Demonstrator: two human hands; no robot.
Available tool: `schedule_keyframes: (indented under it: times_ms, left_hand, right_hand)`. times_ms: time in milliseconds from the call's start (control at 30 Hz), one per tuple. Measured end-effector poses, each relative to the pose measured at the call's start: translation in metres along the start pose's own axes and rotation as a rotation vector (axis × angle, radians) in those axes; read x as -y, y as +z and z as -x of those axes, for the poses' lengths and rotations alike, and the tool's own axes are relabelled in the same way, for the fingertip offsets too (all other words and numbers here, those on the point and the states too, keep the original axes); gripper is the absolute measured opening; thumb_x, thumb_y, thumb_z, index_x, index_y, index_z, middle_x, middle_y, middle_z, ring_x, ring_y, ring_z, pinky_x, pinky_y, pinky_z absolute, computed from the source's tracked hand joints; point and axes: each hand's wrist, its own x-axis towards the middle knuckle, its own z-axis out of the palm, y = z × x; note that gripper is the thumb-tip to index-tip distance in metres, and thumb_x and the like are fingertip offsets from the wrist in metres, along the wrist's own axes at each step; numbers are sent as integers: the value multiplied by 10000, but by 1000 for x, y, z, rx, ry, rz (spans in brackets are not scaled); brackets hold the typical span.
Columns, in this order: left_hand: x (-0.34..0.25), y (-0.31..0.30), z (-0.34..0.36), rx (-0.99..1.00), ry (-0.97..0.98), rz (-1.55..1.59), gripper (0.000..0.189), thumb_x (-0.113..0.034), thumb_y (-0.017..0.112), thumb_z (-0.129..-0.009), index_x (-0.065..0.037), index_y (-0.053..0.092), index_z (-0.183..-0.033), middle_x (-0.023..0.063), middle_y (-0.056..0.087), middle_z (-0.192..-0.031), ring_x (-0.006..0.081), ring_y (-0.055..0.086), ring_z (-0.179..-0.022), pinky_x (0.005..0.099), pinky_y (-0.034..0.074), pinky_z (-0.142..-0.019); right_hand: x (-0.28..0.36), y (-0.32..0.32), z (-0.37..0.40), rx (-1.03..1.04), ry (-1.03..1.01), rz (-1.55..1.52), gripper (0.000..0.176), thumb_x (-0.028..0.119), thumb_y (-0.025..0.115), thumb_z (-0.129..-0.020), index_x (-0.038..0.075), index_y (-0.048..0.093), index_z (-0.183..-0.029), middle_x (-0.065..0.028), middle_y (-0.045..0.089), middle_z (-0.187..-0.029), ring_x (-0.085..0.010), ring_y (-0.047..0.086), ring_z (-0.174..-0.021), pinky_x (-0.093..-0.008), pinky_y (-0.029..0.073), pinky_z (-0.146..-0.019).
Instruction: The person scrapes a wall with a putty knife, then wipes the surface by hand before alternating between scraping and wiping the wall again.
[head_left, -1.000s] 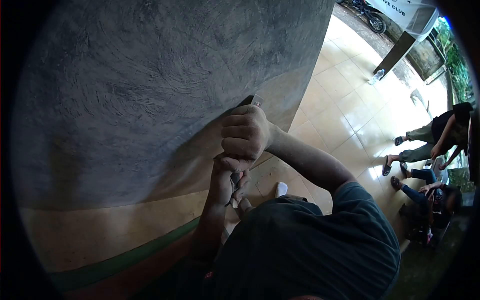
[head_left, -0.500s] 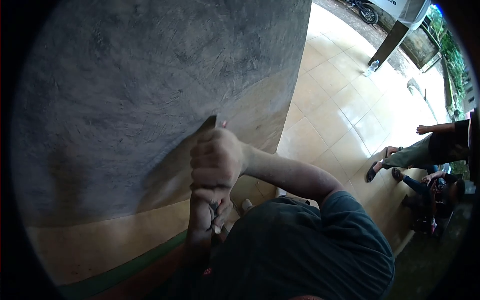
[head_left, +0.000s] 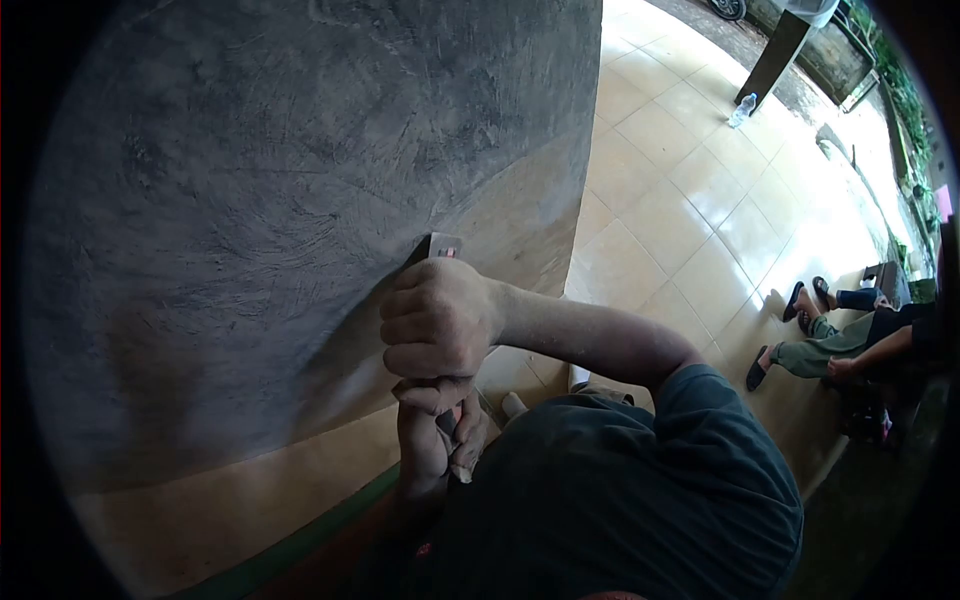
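A trowel shows mostly as a squared metal end with a small red mark, sticking out above my knuckles against the grey plastered wall. Wrapped in a fist just below that end is my right hand, its forearm reaching in from the right. Directly under it, my left hand is closed too, with a reddish bit of the tool between thumb and fingers. The two hands touch, one above the other, and hide most of the trowel. Their dark shadow falls on the wall to the left.
Rough, streaked plaster ends at a smoother tan band and a green strip low down. Glossy tiles lie to the right, with a plastic bottle beside a post. People sit at the right.
The trowel's metal end has turned, showing more of its face. My hands have moved slightly right and down in view. The people at the right appear in different positions.
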Motion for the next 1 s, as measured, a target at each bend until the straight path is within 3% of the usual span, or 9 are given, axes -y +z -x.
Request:
schedule_keyframes:
  times_ms: [167, 300, 367, 400, 500, 767, 900, 933, 1000]
  left_hand:
    - [4, -13, 7, -68, -43, 58, 626, -625, 414, -911, -71, 412, -619, 12, 359, -465, 107, 359, -286, 223, 267, -270]
    - [3, -18, 21, 197, 70, 101, 566, -593, 432, -927, -41, 438, -803, 28, 397, -541, 119, 337, -280, 231, 279, -260]
    - [-3, -5, 16, -4, 57, 44, 581, -615, 436, -916, -46, 432, -797, 22, 394, -537, 113, 330, -279, 234, 281, -261]
    - [-2, -2, 6, -65, 33, 33, 639, -641, 390, -906, -67, 406, -624, 6, 345, -463, 104, 325, -284, 223, 262, -274]
    - [4, -17, 6, 33, 42, 30, 648, -649, 403, -899, -58, 412, -633, 6, 348, -472, 103, 332, -292, 223, 265, -278]
    - [0, 8, 3, -62, 101, 50, 570, -597, 368, -947, -42, 445, -840, 27, 397, -519, 113, 349, -282, 230, 293, -261]
    - [0, -12, 21, 53, 98, 130, 502, -548, 432, -946, -47, 448, -945, 29, 400, -529, 110, 346, -284, 228, 283, -259]
    - [-4, 3, 25, -115, 123, 79, 486, -537, 449, -944, -52, 443, -940, 27, 400, -530, 106, 351, -287, 230, 280, -265]
    - [-3, 10, 11, -122, 129, 29, 495, -544, 455, -939, -50, 439, -932, 26, 402, -531, 103, 352, -288, 227, 276, -267]
  right_hand:
    - [1, 6, -1, -172, -15, 18, 393, 347, 554, -829, 122, 412, -540, 4, 403, -524, -166, 491, -463, -304, 351, -411]
    - [14, 20, -6, -36, -13, -48, 398, 353, 559, -821, 117, 407, -539, -2, 422, -522, -182, 495, -462, -309, 380, -427]
    - [1, 15, -7, -99, -57, -69, 398, 347, 556, -823, 117, 404, -536, -5, 430, -521, -189, 494, -456, -309, 383, -426]
    - [-4, 11, -4, -92, -59, -33, 400, 346, 554, -826, 118, 403, -534, -4, 428, -519, -186, 490, -451, -309, 377, -422]
    - [7, 9, -5, -45, -17, -12, 401, 338, 548, -832, 120, 400, -530, -4, 427, -511, -176, 480, -437, -311, 361, -410]
    - [-2, -1, -5, -59, -78, -40, 403, 317, 538, -847, 120, 383, -532, 6, 381, -505, -174, 465, -434, -308, 342, -388]
    - [9, 11, -10, -146, -73, -2, 401, 319, 534, -849, 125, 383, -533, 4, 378, -510, -174, 468, -436, -305, 344, -391]
    - [12, 14, -9, -115, -70, -15, 399, 324, 535, -844, 128, 383, -532, 6, 378, -510, -173, 469, -436, -305, 344, -392]
    - [3, 10, -9, -117, -110, -21, 395, 330, 539, -830, 125, 385, -530, 7, 384, -508, -172, 474, -439, -306, 343, -392]
